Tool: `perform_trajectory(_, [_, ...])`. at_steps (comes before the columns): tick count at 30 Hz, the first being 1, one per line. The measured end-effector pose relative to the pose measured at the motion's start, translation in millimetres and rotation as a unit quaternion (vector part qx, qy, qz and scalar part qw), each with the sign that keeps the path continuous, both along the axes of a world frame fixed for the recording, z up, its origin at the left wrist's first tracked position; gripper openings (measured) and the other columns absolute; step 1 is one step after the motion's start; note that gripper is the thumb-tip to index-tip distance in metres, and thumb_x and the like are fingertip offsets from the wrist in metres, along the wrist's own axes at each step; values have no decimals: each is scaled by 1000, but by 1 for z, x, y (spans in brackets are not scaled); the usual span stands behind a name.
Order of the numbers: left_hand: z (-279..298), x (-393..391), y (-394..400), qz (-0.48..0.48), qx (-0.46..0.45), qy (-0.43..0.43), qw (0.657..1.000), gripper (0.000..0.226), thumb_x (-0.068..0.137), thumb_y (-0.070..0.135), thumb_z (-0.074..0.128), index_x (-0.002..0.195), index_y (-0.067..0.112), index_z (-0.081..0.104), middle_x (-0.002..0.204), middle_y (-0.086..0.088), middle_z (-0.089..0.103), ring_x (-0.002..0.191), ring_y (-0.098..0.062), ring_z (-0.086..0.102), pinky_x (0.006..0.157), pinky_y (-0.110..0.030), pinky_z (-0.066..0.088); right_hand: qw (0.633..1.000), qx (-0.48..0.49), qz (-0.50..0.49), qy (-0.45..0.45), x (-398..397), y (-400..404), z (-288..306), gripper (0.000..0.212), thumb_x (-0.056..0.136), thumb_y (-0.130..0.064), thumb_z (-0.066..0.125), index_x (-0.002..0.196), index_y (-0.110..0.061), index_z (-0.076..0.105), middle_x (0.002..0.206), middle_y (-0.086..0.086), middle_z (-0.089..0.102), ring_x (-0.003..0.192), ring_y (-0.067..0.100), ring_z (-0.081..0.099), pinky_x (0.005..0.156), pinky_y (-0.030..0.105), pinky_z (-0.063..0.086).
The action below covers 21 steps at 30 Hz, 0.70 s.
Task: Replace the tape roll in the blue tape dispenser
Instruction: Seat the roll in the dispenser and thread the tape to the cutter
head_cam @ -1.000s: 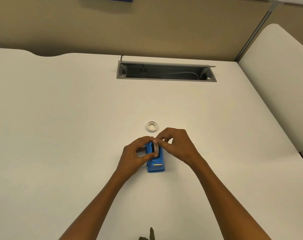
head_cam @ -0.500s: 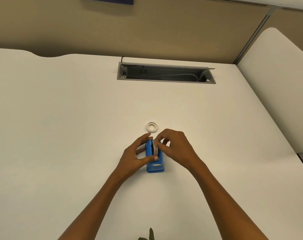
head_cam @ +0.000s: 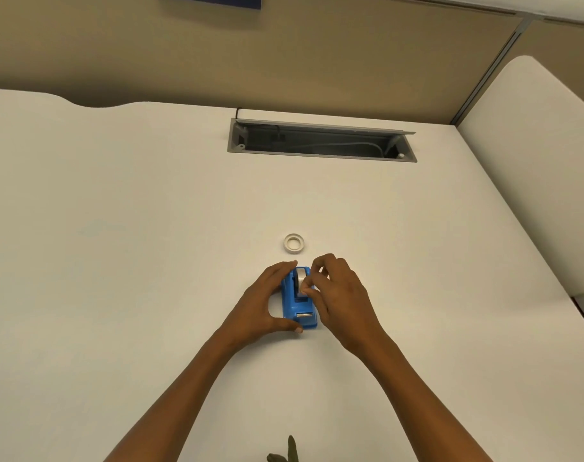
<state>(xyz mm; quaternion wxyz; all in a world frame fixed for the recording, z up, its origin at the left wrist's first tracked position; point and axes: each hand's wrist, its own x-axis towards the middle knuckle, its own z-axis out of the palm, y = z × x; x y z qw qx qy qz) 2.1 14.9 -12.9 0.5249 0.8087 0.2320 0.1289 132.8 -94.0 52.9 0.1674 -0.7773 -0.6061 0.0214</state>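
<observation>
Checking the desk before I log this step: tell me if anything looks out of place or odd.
Nothing looks damaged or spilled. One loose tape ring lies flat on the desk, just beyond the blue tape dispenser, apart from it. The cable hatch at the back stands open.

office | white desk (head_cam: 150,261) | cable tray cutout (head_cam: 320,141) | tan cubicle partition (head_cam: 284,55)

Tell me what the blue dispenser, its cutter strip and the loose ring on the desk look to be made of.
Blue dispenser: likely moulded plastic, going by its even colour and soft sheen. Cutter strip: probably metal, a bright silvery bar at the near end. Loose ring: white, matte, thin-walled; it could be a plastic or card tape core, or a nearly spent roll. The view is too small to tell which.
</observation>
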Motion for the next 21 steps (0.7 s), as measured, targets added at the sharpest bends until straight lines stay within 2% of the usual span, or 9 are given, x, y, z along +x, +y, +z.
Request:
perform_trajectory(3, [-2,-1,0,2,2,1,1000,100,55,36,86,122,69,20,126,54,22,115,27,31,86,7,28,999,32,-4,-27,-8,-7,2,8,79,-5,70,86,-7,67,100,12,64,82,29,61,62,39,52])
perform_trajectory(6, [-2,-1,0,5,3,5,1000,99,55,37,86,121,71,20,123,58,21,114,28,31,85,8,28,995,87,-9,-45,-15,-14,1,14,69,-5,79,78,-7,69,87,13,67,72,28,62,54,32,50])
perform_trajectory(13, [-4,-1,-1,8,9,6,1000,97,56,40,84,121,71,19,128,49,22,115,28,31,86,8,28,986,126,-34,-105,-23,-25,-7,13,70,-14,80,79,-11,71,86,9,69,75,25,61,61,33,42])
perform_trajectory(16, [-5,-1,0,10,10,6,1000,96,57,40,84,121,71,19,126,53,22,115,27,31,85,8,28,981,143,-41,-121,-25,-26,-11,13,70,-15,80,79,-12,71,86,8,69,85,20,51,68,33,35])
perform_trajectory(18, [-6,-1,0,9,12,7,1000,96,58,40,84,122,70,19,128,49,22,116,26,31,87,7,29,979,155,-45,-125,-25,-27,-14,10,72,-15,78,78,-11,71,86,8,69,88,19,45,70,31,28])
perform_trajectory(21, [-7,-1,0,8,13,10,1000,96,59,39,84,120,71,18,130,45,21,115,27,31,88,7,29,974,172,-50,-137,-27,-29,-17,8,78,-20,71,80,-11,71,85,8,69,89,18,44,71,31,26])
